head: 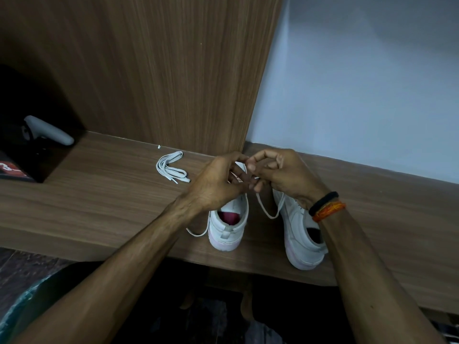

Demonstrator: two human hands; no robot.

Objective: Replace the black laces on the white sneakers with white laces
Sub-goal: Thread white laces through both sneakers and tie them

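Two white sneakers stand heel-first towards me on the wooden ledge (99, 199): the left sneaker (228, 227) with a pink insole and the right sneaker (301, 234). My left hand (218, 182) and my right hand (283, 175) meet above the left sneaker's front, fingers pinched on a white lace (269, 212). This lace loops down between the shoes, and another stretch of it trails out left of the heel. A second white lace (171, 167) lies bundled on the ledge to the left. My hands hide the eyelets. No black lace is visible.
A wood-grain panel (161, 70) rises behind the ledge, with a pale wall to its right. In a dark recess at the left rests a grey controller-like object (49, 131). A tiny white scrap (159, 146) lies near the panel's base.
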